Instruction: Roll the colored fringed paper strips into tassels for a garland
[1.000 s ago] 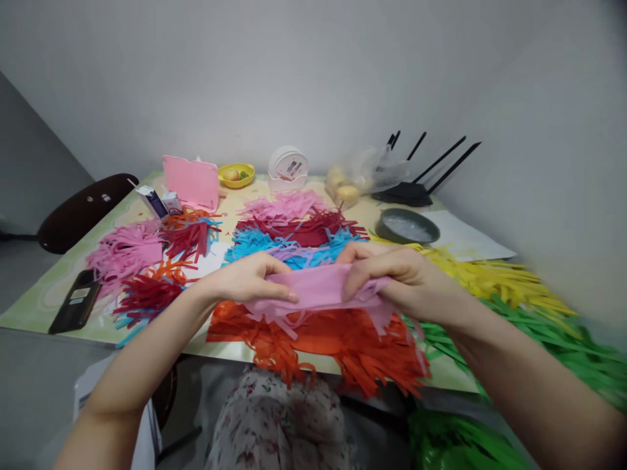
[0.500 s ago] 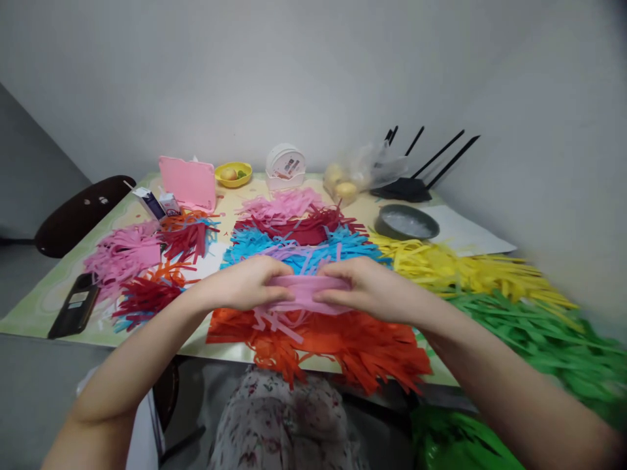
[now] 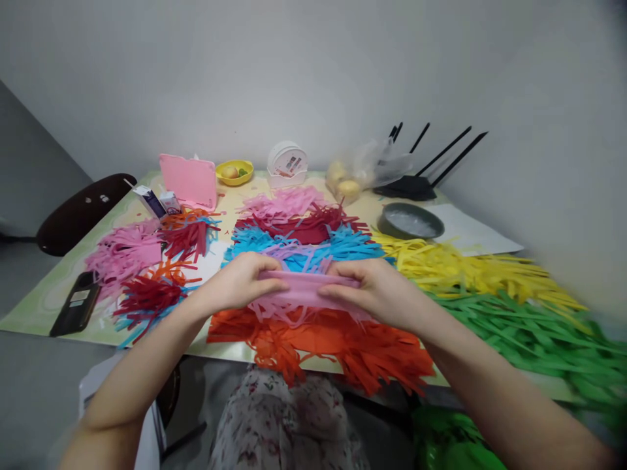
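A lilac-pink sheet of fringed paper point(image 3: 304, 287) stretches between my hands, its cut strips hanging below and behind. My left hand point(image 3: 249, 281) pinches its left end between thumb and fingers. Its right end is gripped the same way by my right hand point(image 3: 369, 287). Just beneath lies orange fringed paper point(image 3: 313, 343) along the table's front edge. Behind my hands, blue fringed paper point(image 3: 355, 243) is spread out, then dark red fringed paper point(image 3: 308, 232), then a pink fringed bunch point(image 3: 284, 203).
To the right lie yellow fringe point(image 3: 470, 274) and green fringe point(image 3: 519, 333), near a dark round bowl point(image 3: 411, 222). On the left are pink fringe point(image 3: 127, 251), red bundles point(image 3: 149, 294) and a phone point(image 3: 76, 305). A router point(image 3: 406, 187) and pink tablet case point(image 3: 189, 183) stand behind.
My hands have moved slightly apart, and the lilac-pink paper between them is pulled straighter and flatter. The view has shifted a little.
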The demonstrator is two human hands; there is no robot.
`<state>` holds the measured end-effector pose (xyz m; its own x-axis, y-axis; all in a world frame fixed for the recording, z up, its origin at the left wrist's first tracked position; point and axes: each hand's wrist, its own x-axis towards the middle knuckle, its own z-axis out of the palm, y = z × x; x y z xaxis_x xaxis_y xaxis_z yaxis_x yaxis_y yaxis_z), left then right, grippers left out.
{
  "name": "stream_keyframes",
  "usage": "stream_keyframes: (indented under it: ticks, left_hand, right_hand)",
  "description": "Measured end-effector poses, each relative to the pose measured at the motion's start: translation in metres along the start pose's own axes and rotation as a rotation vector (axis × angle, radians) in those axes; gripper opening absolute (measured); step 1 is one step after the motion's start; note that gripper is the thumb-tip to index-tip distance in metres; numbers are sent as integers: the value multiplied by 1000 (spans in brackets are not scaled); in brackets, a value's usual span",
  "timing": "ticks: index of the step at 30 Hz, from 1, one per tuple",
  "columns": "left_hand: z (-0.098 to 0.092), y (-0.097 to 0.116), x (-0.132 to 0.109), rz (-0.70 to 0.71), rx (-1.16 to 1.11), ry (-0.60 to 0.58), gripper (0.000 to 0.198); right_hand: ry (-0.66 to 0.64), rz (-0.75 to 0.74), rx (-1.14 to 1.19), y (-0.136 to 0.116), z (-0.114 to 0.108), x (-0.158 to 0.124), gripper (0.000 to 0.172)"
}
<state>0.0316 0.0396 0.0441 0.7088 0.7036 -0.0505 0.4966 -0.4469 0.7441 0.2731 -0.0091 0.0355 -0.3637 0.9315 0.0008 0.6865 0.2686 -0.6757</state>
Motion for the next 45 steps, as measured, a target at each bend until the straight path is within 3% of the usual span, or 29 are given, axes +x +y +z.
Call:
stream_keyframes:
  ticks: [5, 9, 15, 20, 26, 28, 32, 34, 35, 37, 40, 43, 45]
  left_hand:
    - [10, -8, -7, -25, -299, 23, 21]
    - [28, -17, -18, -50, -570, 76, 17]
    - [55, -27, -34, 4, -770, 207, 15]
    - [68, -30, -47, 71, -882, 272, 13]
    - [70, -30, -54, 76, -870, 291, 18]
    - [70, -27, -54, 86, -766, 291, 22]
    - [75, -18, -51, 62, -360, 484, 27]
    - [78, -16, -51, 54, -190, 587, 18]
    - [79, -15, -51, 56, -121, 606, 9]
    - [79, -16, -51, 67, -9, 596, 15]
    - [75, -18, -51, 63, 59, 531, 12]
    - [70, -18, -52, 2, -66, 457, 11]
    - [68, -17, -53, -57, -285, 382, 18]
  right_hand:
    - [63, 4, 276, 1, 9, -9, 25]
    - [181, 76, 557, 7, 32, -20, 18]
    - [337, 13, 804, 22, 67, -33, 9]
    - [359, -97, 862, 23, 79, -38, 20]
    - [347, -139, 722, 22, 75, -40, 20]
    - [349, -138, 689, 20, 73, -40, 19]
    - [401, -79, 556, 12, 75, -40, 16]
    - [463, -24, 422, 9, 76, -40, 5]
    - [486, -19, 349, 9, 77, -40, 11]
    - [500, -49, 226, 8, 78, -41, 20]
    - [499, -61, 177, 10, 77, -41, 8]
    - [463, 5, 329, 9, 77, -44, 12]
    - [411, 59, 511, 7, 78, -45, 17]
